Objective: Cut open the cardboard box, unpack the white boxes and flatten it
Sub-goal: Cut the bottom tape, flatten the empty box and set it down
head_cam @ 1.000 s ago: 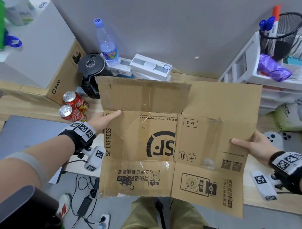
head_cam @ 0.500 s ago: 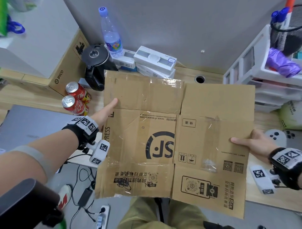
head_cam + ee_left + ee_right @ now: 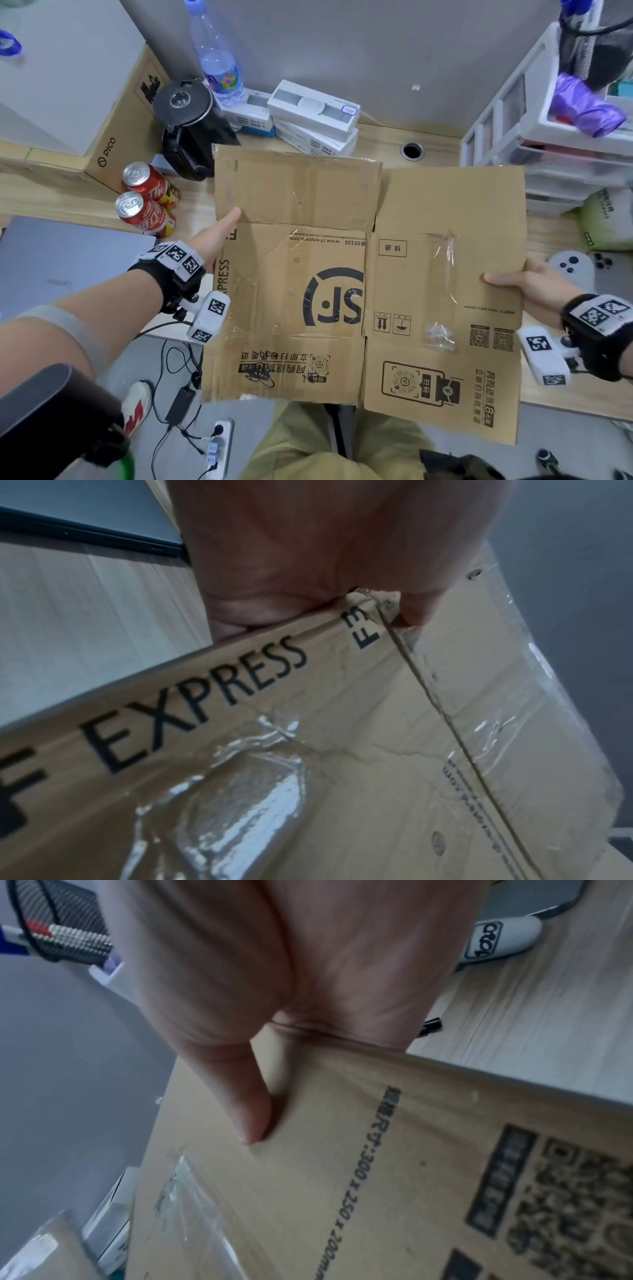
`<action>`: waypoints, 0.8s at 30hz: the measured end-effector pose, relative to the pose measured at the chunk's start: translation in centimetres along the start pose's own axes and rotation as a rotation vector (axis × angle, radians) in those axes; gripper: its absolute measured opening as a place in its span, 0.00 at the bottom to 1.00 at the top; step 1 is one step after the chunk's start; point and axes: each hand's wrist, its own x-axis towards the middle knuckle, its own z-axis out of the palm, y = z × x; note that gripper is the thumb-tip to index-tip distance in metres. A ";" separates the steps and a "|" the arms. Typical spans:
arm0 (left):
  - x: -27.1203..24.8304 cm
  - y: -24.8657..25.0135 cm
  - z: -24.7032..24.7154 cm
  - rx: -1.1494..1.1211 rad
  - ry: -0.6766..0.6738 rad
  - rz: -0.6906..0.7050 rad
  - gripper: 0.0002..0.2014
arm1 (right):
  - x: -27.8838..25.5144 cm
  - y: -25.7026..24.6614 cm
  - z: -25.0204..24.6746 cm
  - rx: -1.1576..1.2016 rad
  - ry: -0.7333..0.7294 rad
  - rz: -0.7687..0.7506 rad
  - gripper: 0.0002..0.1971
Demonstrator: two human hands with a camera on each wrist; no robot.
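While both hands, the left hand (image 3: 219,233) and the right hand (image 3: 524,284), pinch the flattened cardboard box (image 3: 370,284) at nine and three o'clock, its loose far flaps may knock the white boxes (image 3: 313,113) at twelve.

left hand (image 3: 214,236): thumb on top, pinching | right hand (image 3: 527,286): thumb on top, pinching | arms spread

Soft even light (wrist views blurred)
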 end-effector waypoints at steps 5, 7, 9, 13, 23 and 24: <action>0.3 -1.2 -0.3 -0.063 0.051 0.068 0.59 | -0.1 -0.1 0.1 0.154 0.137 0.011 0.27; -1.2 -1.3 0.0 -0.103 0.011 0.094 0.59 | -0.1 -0.2 0.4 0.155 0.146 0.011 0.36; -2.7 -1.4 0.1 -0.148 -0.034 0.121 0.56 | 0.0 -0.3 0.6 0.185 0.113 0.007 0.36; -3.9 -4.4 -1.7 -0.228 -0.072 0.111 0.51 | 0.3 -1.3 2.4 0.101 0.038 0.002 0.48; -10.6 -19.7 -8.7 -0.579 0.125 0.037 0.37 | 1.3 -5.9 16.2 -0.168 -0.189 0.005 0.45; -11.6 -21.0 -9.0 -0.622 0.138 0.027 0.36 | 1.1 -6.3 17.8 -0.189 -0.216 -0.004 0.41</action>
